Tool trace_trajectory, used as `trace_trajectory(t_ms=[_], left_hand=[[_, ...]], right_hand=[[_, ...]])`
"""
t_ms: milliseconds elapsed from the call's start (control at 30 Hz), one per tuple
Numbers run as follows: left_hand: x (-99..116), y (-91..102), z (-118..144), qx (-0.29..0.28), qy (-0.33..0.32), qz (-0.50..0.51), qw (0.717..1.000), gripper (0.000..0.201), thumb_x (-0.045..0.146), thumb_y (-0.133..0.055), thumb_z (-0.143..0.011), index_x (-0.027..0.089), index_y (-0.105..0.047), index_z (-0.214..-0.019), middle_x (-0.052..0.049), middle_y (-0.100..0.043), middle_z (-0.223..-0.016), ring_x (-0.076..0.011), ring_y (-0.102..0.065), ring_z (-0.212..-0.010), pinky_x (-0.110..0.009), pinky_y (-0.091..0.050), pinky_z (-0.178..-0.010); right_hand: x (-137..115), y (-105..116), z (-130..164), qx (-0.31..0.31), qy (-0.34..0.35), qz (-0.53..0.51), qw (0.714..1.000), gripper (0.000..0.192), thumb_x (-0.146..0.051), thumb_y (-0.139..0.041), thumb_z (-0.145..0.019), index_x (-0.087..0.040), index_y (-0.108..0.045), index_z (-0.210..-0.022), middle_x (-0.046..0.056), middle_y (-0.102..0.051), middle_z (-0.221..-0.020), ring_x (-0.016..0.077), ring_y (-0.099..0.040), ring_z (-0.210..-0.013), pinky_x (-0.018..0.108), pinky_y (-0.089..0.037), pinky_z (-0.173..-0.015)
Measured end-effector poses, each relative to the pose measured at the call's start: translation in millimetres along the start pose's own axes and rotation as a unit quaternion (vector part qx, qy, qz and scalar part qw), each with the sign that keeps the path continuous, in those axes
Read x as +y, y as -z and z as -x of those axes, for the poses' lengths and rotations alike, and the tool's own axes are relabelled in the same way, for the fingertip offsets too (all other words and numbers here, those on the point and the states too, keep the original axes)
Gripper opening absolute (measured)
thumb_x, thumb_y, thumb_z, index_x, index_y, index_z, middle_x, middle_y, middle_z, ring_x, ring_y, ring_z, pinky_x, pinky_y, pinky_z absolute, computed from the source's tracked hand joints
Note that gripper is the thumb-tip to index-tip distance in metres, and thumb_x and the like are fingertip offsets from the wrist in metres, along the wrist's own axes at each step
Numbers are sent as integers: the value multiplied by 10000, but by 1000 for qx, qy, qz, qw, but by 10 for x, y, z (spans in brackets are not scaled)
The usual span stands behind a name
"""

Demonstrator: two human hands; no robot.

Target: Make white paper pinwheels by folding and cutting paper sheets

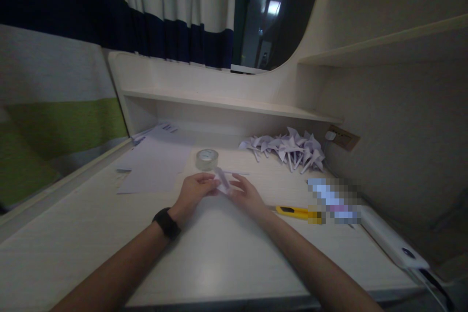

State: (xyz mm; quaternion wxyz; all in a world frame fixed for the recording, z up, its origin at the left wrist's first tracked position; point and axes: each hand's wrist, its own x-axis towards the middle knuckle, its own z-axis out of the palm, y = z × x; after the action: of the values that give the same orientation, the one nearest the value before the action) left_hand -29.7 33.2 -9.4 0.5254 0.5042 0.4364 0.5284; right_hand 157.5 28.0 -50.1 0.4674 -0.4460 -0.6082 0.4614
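Both of my hands meet over the middle of the white desk [91, 243] and pinch one small folded strip of white paper [223, 179]. My left hand [195, 190], with a black band on its wrist, holds the strip's near end. My right hand [245, 193] grips it from the right side. A roll of clear tape [206, 159] lies just behind my hands. A thin white paper strip [237, 173] rests flat on the desk beyond my right hand.
Loose white sheets [153, 163] lie at the back left. A heap of folded paper pinwheels [288, 148] sits at the back right near a wall socket [338, 136]. A yellow utility knife [292, 211] and a white power strip [391, 241] lie to the right.
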Motion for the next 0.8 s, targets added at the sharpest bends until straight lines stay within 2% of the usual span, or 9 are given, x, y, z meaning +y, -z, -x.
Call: trace_trajectory(t_ms=[133, 233, 333, 400, 500, 600, 800], left_hand=[[6, 25, -4, -49, -37, -35, 998, 338, 396, -771, -672, 110, -734, -848, -96, -723, -838, -175, -641, -706, -285, -523, -655], [12, 32, 1, -69, -37, -70, 994, 348, 424, -731, -705, 112, -728, -858, -97, -713, -850, -171, -627, -711, -276, -504, -640], [8, 50, -3, -92, -24, -71, 993, 361, 440, -722, -707, 114, -705, -861, -98, -693, -892, -180, -629, -734, -285, -514, -638], [-1, 89, -21, -121, -17, -64, 990, 355, 449, -710, -727, 120, -679, -855, -90, -675, -905, -190, -635, -765, -305, -536, -658], [-21, 191, -75, -182, -4, -58, 982, 342, 454, -701, -753, 137, -636, -863, -72, -657, -908, -201, -645, -807, -339, -563, -696], [-40, 301, -142, -223, 20, -61, 973, 348, 452, -688, -780, 159, -595, -943, -63, -664, -921, -188, -657, -786, -347, -573, -698], [-82, 364, -204, -146, 59, -79, 984, 372, 440, -696, -766, 160, -538, -954, -66, -678, -849, -186, -667, -710, -332, -571, -635]], right_hand=[[-13, 5, -23, 18, -11, -90, 996, 706, -542, -733, -677, -209, -490, -1249, 127, -633, -1147, 258, -648, -940, 367, -521, -756], [-68, -28, -19, 71, -19, -145, 987, 619, -593, -704, -667, -194, -553, -1116, 72, -699, -905, 221, -660, -765, 294, -506, -610], [-122, -16, -21, 132, -64, -178, 973, 555, -502, -763, -603, -190, -570, -1020, 15, -684, -701, 190, -635, -602, 269, -479, -527], [-136, 42, -33, 166, -88, -196, 962, 509, -390, -775, -570, -195, -583, -999, -2, -681, -682, 173, -621, -558, 259, -471, -504], [-123, 187, -62, 199, -85, -200, 956, 372, -267, -717, -567, -182, -627, -917, 3, -696, -726, 153, -623, -576, 242, -470, -514], [-109, 343, -89, 191, -103, -173, 961, 275, -193, -714, -527, -143, -654, -790, 30, -699, -701, 165, -634, -597, 247, -482, -530], [-119, 451, -91, 116, -103, -213, 965, 267, -162, -783, -513, -129, -662, -748, 53, -719, -744, 177, -653, -640, 278, -542, -601]])
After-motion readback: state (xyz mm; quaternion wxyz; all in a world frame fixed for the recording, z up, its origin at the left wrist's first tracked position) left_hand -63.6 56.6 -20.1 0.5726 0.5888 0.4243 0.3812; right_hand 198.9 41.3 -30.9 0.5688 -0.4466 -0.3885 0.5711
